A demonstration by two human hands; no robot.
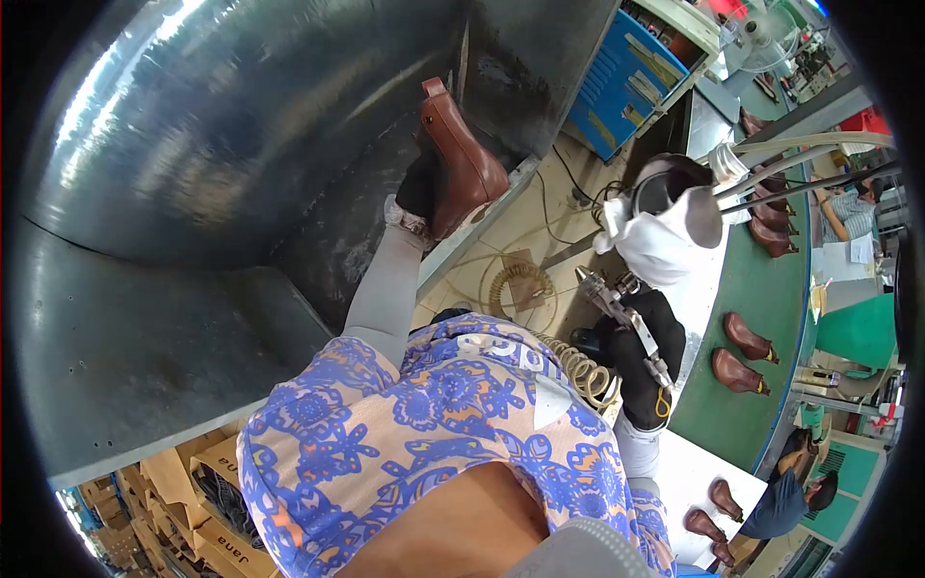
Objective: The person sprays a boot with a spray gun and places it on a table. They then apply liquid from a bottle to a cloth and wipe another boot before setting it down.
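Observation:
A brown leather ankle boot (461,173) with a pull tab is raised inside a dark metal booth. My left hand (418,187), in a black glove with a pale sleeve at the wrist, grips the boot from behind; most of its fingers are hidden. On the other side, my right hand (653,349), also black-gloved, is wrapped around a metal spray gun (617,306). The gun points up and left, apart from the boot. A coiled yellowish air hose (578,371) hangs beside my right hand.
The metal booth wall (241,125) curves around the left side. Brown boots (740,370) stand on a green conveyor (708,409) at right. White cloth (665,231) hangs on a stand near my right hand. Cardboard boxes (183,482) lie lower left. Other people (785,501) sit beyond the conveyor.

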